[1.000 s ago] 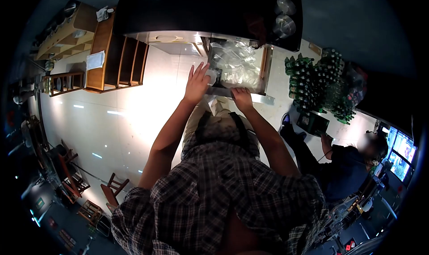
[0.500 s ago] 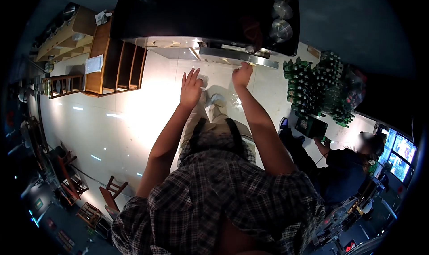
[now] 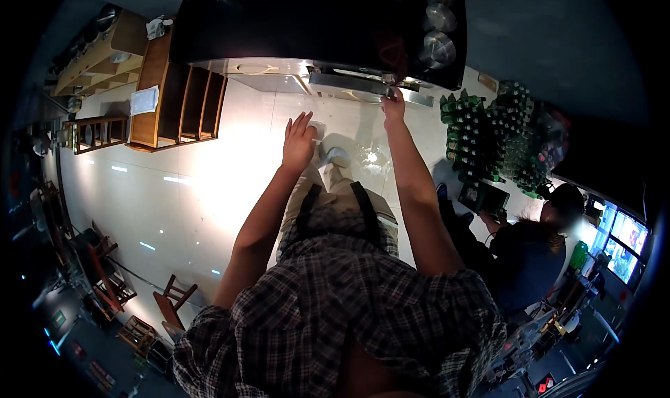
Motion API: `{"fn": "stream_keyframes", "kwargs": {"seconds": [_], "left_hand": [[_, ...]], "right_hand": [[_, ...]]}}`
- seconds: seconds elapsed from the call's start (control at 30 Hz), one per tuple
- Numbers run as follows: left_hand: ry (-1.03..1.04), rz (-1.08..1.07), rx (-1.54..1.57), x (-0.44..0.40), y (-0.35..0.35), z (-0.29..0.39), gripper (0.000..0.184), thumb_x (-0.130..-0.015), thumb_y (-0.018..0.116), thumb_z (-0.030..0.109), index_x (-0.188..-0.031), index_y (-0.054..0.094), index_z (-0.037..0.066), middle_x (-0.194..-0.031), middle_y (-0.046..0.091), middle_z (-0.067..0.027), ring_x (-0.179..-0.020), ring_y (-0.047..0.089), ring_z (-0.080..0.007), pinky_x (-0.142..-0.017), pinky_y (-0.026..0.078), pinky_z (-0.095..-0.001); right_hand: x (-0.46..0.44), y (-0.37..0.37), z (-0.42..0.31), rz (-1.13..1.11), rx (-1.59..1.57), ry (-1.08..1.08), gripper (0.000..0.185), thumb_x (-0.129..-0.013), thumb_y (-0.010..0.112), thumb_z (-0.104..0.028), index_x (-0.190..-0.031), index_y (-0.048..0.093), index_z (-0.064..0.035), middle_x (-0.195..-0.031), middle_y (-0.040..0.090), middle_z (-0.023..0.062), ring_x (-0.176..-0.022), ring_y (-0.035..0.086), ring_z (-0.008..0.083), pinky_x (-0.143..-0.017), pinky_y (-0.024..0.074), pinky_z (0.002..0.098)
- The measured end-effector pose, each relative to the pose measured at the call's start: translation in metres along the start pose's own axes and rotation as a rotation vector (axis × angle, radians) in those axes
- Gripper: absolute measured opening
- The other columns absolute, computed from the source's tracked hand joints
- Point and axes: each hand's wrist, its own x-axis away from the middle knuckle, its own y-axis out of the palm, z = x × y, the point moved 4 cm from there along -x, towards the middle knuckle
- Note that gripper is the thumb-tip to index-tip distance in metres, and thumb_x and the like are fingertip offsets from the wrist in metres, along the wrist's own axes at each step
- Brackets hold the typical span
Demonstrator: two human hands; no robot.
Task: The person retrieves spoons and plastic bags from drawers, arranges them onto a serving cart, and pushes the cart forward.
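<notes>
My left hand (image 3: 299, 141) hangs in the air over the pale floor, its fingers stretched out and nothing in it. It is below the lit front of a black-topped cabinet (image 3: 300, 21) and apart from it. My right hand (image 3: 393, 108) is up at a long metal-edged drawer or panel (image 3: 349, 87) on that front, near its right part. Its fingers are closed there around something small and dark that I cannot make out. Whatever lies behind the panel is mostly hidden.
Several round shiny vessels (image 3: 438, 49) stand on the cabinet's right end. Many green bottles (image 3: 481, 136) are massed on the floor at right. A person (image 3: 527, 258) crouches by a dark green crate (image 3: 483, 197). Wooden shelving (image 3: 150, 119) is at left, with a wooden stool (image 3: 174, 300) lower down.
My right hand has moved right and slightly up along the metal-edged panel. My left hand has hardly moved. The person at right has shifted left and leans nearer the crate.
</notes>
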Motion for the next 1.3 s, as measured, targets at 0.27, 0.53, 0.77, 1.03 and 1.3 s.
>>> {"fn": "stream_keyframes", "kwargs": {"seconds": [0.27, 0.53, 0.77, 1.03, 1.3], "left_hand": [[0.009, -0.015, 0.012, -0.003, 0.004, 0.001, 0.025, -0.062, 0.060, -0.003, -0.082, 0.051, 0.007, -0.130, 0.044, -0.0127, -0.126, 0.036, -0.0303, -0.105, 0.024, -0.0472], [0.025, 0.015, 0.040, -0.004, 0.002, 0.001, 0.018, -0.066, 0.055, 0.000, -0.083, 0.052, 0.006, -0.127, 0.046, -0.0124, -0.124, 0.038, -0.0288, -0.105, 0.025, -0.0467], [0.043, 0.036, 0.051, -0.011, 0.000, 0.006, 0.017, -0.066, 0.055, 0.001, -0.083, 0.052, 0.006, -0.127, 0.046, -0.0125, -0.123, 0.038, -0.0289, -0.105, 0.025, -0.0469], [0.019, 0.029, 0.057, -0.010, 0.006, 0.003, 0.024, -0.063, 0.060, -0.002, -0.083, 0.051, 0.007, -0.130, 0.043, -0.0130, -0.125, 0.035, -0.0318, -0.104, 0.025, -0.0490], [0.058, 0.042, -0.027, -0.029, 0.004, 0.006, 0.018, -0.066, 0.057, 0.002, -0.083, 0.052, 0.006, -0.130, 0.043, -0.0123, -0.126, 0.034, -0.0300, -0.106, 0.022, -0.0507]], "right_hand": [[0.025, 0.008, -0.030, -0.038, -0.332, 0.046, 0.013, -0.081, 0.063, -0.015, -0.092, 0.060, -0.0081, -0.081, 0.057, -0.0027, -0.074, 0.053, 0.0115, -0.065, 0.0465, 0.0281], [0.100, 0.032, -0.198, 0.223, 0.589, -0.730, 0.019, -0.079, 0.061, -0.020, -0.082, 0.061, -0.0017, -0.072, 0.063, 0.0137, -0.066, 0.062, 0.0294, -0.060, 0.0476, 0.0357], [0.024, 0.048, -0.235, 0.030, 0.482, -0.613, 0.020, -0.081, 0.061, -0.022, -0.088, 0.062, -0.0026, -0.074, 0.064, 0.0153, -0.072, 0.063, 0.0311, -0.064, 0.0481, 0.0359], [0.069, -0.005, -0.102, 0.343, 0.251, -0.552, 0.009, -0.079, 0.055, -0.008, -0.087, 0.058, -0.0030, -0.084, 0.059, 0.0068, -0.075, 0.056, 0.0156, -0.069, 0.0448, 0.0295], [0.046, 0.030, -0.002, 0.019, -0.753, 0.350, 0.008, -0.075, 0.052, -0.006, -0.073, 0.045, -0.0086, -0.080, 0.051, 0.0044, -0.103, 0.045, 0.0243, -0.100, 0.0296, 0.0400]]}}
